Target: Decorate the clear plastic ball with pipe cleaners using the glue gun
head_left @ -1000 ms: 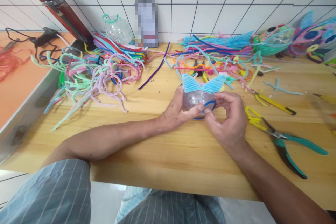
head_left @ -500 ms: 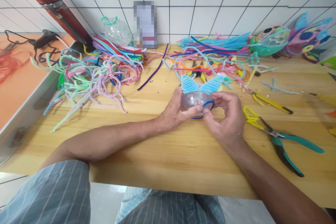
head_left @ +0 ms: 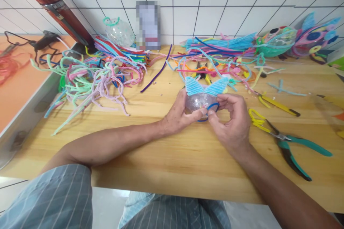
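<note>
A clear plastic ball [head_left: 198, 102] with two light blue pipe-cleaner triangles [head_left: 219, 86] on its top is held above the front of the table. My left hand [head_left: 179, 112] grips the ball's left side, its thumb across the front. A dark blue pipe cleaner [head_left: 214, 105] curves in a loop on the front right of the ball. My right hand [head_left: 233, 121] is closed on that pipe cleaner, thumb and fingers pinching it against the ball. The fingers behind the ball are hidden.
Green-handled pliers [head_left: 285, 139] lie at right by a bent yellow pipe cleaner [head_left: 256, 118] and a yellow craft knife [head_left: 281, 105]. Tangled pipe cleaners [head_left: 107, 78] spread at left. A phone [head_left: 148, 25], a red flask [head_left: 59, 14] and decorated balls [head_left: 279, 41] stand along the tiled wall.
</note>
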Tool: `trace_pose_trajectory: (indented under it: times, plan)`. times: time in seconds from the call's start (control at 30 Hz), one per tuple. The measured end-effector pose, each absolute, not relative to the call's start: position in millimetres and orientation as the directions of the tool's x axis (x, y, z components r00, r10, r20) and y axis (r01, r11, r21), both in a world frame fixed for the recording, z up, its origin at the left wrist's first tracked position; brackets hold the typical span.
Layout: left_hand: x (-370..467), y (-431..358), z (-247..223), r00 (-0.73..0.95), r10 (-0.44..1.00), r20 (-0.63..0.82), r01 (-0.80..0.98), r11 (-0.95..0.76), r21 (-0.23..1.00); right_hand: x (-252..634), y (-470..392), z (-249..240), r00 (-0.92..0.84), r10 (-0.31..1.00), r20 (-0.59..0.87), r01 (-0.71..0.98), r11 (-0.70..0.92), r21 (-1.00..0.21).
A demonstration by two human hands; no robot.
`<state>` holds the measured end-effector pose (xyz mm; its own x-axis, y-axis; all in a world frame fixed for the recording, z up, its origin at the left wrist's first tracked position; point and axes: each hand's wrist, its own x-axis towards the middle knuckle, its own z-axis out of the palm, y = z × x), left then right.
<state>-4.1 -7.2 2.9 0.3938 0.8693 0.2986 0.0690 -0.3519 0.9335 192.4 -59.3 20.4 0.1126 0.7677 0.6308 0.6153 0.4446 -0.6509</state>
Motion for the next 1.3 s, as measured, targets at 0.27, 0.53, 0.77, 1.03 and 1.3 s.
trace_pose_trajectory:
  times: [0.27,0.53,0.77,1.03,1.3]
  plan:
    - [-3.5,-6.6,0.2,0.385,0.876,0.29,0.076,-0.343,0.936,194.7,-59.2,17.6,0.115,0.789,0.604,0.581,0.44,-0.685]
    - [-3.3,-5.2,2.4,0.387,0.859,0.336,0.065,-0.389,0.919,191.0,-59.5,19.1,0.117,0.755,0.645,0.615,0.455,-0.644]
    - [-3.8,-6.4,3.3,0.384,0.867,0.317,0.06,-0.366,0.929,194.5,-59.8,18.3,0.118,0.788,0.605,0.584,0.438,-0.684]
    - [-4.8,-7.3,1.9,0.381,0.875,0.299,0.078,-0.353,0.932,192.4,-58.3,18.0,0.125,0.77,0.625,0.613,0.436,-0.659]
    - [-5.1,-8.0,3.9,0.396,0.875,0.278,0.086,-0.337,0.938,196.9,-61.2,15.5,0.103,0.801,0.59,0.531,0.458,-0.713]
